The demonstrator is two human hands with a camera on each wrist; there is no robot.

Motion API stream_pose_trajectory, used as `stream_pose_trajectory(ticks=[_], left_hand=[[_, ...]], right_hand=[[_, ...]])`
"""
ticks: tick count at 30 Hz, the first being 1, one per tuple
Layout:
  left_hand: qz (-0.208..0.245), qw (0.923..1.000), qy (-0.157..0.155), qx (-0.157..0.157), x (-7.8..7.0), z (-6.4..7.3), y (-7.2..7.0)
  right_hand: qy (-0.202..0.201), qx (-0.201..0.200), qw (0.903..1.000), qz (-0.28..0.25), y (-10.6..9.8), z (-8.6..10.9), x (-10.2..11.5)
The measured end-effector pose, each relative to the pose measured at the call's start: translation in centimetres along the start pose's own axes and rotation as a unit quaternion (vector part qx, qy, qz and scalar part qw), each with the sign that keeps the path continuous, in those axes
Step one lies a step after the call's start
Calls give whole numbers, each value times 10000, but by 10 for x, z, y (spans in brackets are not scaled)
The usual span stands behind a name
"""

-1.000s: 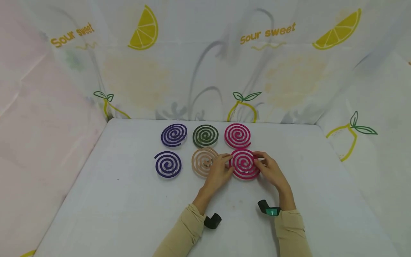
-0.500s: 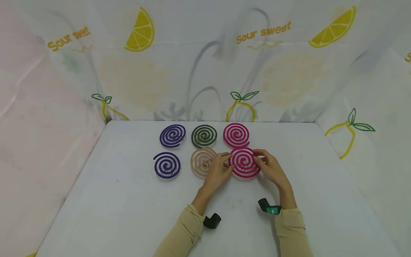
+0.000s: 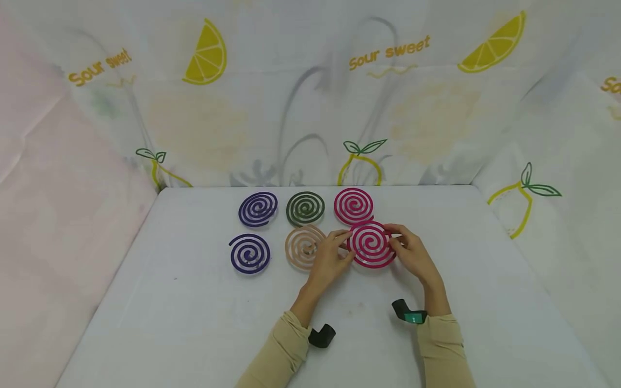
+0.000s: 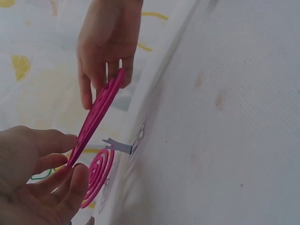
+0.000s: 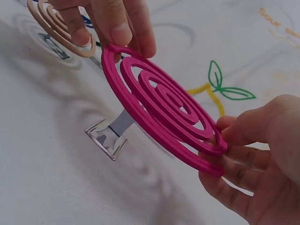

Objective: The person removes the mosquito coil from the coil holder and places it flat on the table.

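A pink mosquito coil (image 3: 372, 242) is held tilted by its edges between both hands. My left hand (image 3: 330, 263) pinches its left edge, fingers near the tan mosquito coil (image 3: 297, 256). On the opposite edge, my right hand (image 3: 413, 256) grips with thumb and fingers, as the right wrist view shows up close. Beneath the held coil, a small metal stand (image 5: 105, 139) rests on the table, its upright reaching toward the coil's underside. A second pink mosquito coil (image 3: 353, 205) sits just behind; the held coil overlaps its front edge in the head view.
Along the back row are a green mosquito coil (image 3: 305, 208) and a purple one (image 3: 258, 208). Another purple mosquito coil (image 3: 249, 255) sits front left, beside the tan one. A white table (image 3: 194, 328) carries them all; a lemon-printed cloth (image 3: 271, 108) hangs behind.
The held pink coil has shifted slightly right and back relative to the other coils, both hands still gripping it. The head view has drifted a little; the other coils keep their arrangement.
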State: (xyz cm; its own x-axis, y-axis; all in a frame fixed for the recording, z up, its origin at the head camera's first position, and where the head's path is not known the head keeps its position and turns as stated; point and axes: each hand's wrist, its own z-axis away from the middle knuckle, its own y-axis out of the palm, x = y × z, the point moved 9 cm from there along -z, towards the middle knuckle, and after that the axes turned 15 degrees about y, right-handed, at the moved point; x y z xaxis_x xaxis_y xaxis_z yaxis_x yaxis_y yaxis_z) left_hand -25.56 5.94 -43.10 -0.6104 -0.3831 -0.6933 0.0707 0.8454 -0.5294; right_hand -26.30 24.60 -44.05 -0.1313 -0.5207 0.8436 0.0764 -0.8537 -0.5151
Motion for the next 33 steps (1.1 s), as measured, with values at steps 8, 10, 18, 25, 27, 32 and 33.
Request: stream_pose_trajectory(ticks=[8, 10, 18, 25, 27, 32, 33], left_hand=[[-285, 9995, 129, 64, -3, -3, 4], [-370, 9991, 205, 67, -5, -4, 5], [-660, 9968, 411, 167, -11, -6, 10], [-575, 9978, 245, 203, -9, -8, 14], [-366, 9992, 154, 80, -7, -9, 13], [265, 9990, -174, -308, 0, -11, 13], [359, 9984, -212, -380, 1, -12, 13]], right_hand=[[-16, -168, 9998, 83, -6, 0, -2], [-8, -197, 9998, 98, -8, 0, -3], [14, -391, 9991, 160, -16, 1, -5], [110, -454, 9989, 96, -20, 2, -7], [122, -497, 9987, 73, -22, 2, -8], [270, -563, 9980, 13, -23, 2, -11], [315, -571, 9979, 11, -23, 2, -11]])
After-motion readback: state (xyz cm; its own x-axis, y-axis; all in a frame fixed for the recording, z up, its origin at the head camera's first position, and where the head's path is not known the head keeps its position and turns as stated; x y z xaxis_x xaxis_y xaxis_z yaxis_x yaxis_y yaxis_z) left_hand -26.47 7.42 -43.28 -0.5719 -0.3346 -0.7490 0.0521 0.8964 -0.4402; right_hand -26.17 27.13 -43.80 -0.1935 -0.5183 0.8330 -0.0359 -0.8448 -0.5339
